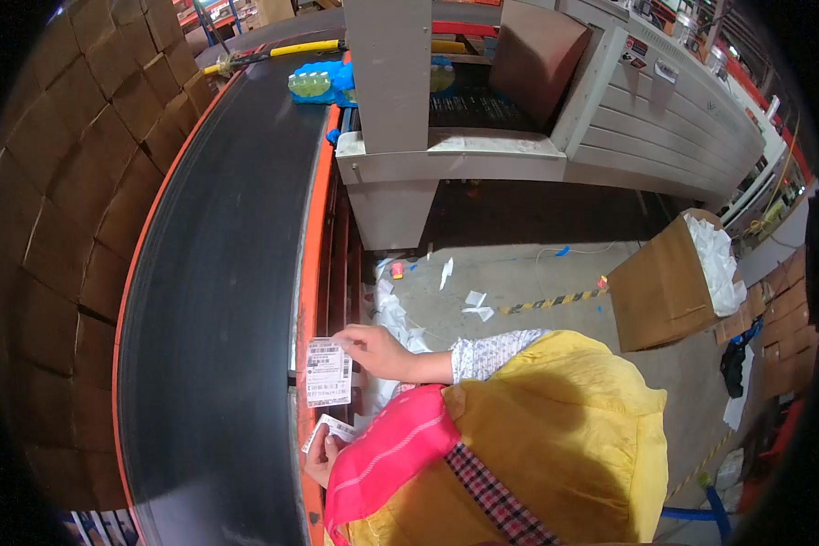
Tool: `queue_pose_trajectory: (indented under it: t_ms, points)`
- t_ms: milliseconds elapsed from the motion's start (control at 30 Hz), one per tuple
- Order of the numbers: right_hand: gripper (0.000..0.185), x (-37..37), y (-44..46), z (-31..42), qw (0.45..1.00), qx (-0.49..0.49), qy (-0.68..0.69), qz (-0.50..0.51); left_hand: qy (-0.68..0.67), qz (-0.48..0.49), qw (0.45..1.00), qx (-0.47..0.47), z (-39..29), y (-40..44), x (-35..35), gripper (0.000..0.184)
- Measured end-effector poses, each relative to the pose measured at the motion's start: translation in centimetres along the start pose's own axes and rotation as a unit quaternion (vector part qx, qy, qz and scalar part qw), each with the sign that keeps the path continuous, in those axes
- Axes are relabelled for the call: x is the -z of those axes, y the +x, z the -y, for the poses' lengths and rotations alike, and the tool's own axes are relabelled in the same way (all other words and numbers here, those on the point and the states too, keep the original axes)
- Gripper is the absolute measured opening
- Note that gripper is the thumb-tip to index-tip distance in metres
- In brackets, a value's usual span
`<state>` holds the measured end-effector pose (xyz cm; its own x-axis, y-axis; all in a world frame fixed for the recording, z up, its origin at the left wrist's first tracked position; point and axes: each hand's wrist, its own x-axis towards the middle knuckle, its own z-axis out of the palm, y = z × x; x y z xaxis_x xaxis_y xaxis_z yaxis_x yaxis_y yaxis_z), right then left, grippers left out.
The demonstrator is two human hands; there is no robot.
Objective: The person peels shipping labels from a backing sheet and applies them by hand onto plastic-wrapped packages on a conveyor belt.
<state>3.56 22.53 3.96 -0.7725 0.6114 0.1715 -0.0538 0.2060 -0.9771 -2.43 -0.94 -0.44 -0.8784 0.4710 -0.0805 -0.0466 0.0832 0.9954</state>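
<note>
Two grips are in view. The right grip [373, 350] pinches one printed label [328, 375] by its upper corner; the left grip [318, 466], below it in the view, is closed on at least one barcoded paper [339, 427]. The label carries barcodes and lines of dark print too small to read. Beside both grips runs one black conveyor [214, 300] edged in orange. Above them in the view sit one plainly visible pack of bottles [313, 85] in blue wrap and one grey machine [664, 114] with several stickers, their wording unreadable. Well to the right of the right grip, one cardboard box [662, 289] of white scraps stands on the grey floor [519, 273], near yellow-and-black tape [552, 301].
</note>
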Motion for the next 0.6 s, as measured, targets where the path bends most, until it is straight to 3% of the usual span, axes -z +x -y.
queue_pose_trajectory:
  t_ms: [233, 333, 433, 500, 600]
  points:
    - [0.02, 0.6, -0.7, 0.7, 1.0, -0.004, -0.006, -0.027, 0.027, -0.011, 0.999, -0.013, 0.0, -0.2, -0.2, 0.025]
    - [0.021, 0.9, -1.1, 0.7, 0.999, -0.019, -0.003, -0.037, 0.002, -0.046, 0.999, 0.027, -0.2, -0.5, -0.7, 0.025]
    - [0.019, -0.1, -0.9, -2.2, 0.995, 0.027, -0.009, -0.094, 0.066, -0.011, 0.996, -0.056, 2.0, 0.6, 1.2, 0.026]
    - [0.019, 1.2, -0.5, -0.5, 0.989, 0.079, -0.069, -0.107, 0.032, -0.045, 0.998, -0.023, 2.2, 2.1, 0.3, 0.03]
    - [0.02, 3.1, -1.4, 1.0, 0.985, 0.079, -0.082, -0.13, 0.026, 0.007, 0.999, -0.038, 2.0, 3.9, -0.1, 0.034]
